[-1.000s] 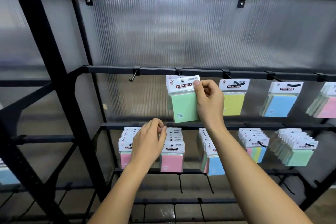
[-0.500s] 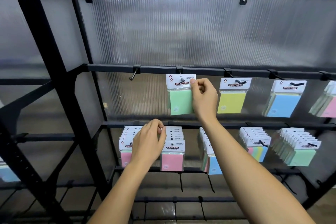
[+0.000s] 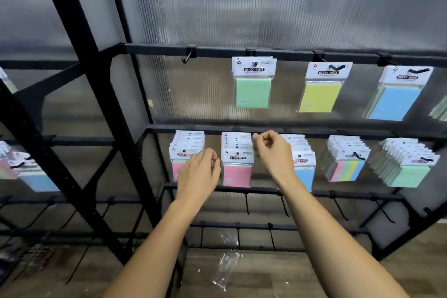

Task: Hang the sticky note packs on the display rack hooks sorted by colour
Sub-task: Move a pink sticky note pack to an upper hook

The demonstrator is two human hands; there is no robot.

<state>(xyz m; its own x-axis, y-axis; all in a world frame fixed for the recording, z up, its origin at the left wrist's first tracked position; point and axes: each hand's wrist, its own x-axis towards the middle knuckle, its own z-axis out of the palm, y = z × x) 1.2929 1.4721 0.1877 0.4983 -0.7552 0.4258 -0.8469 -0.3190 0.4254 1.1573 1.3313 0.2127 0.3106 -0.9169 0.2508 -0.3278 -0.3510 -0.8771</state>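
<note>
Both hands hover at the pink stack (image 3: pixel 237 172) — right hand (image 3: pixel 273 155) and left hand (image 3: pixel 200 172) curled, seemingly empty. Pinch only the front header card and slide it straight off

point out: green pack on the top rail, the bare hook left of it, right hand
green pack (image 3: pixel 252 93), head view, on the green note face below the white header card.
bare hook (image 3: pixel 187 58), head view, on the black peg shaft near its tip.
right hand (image 3: pixel 274 156), head view, on the back of the hand.
</note>
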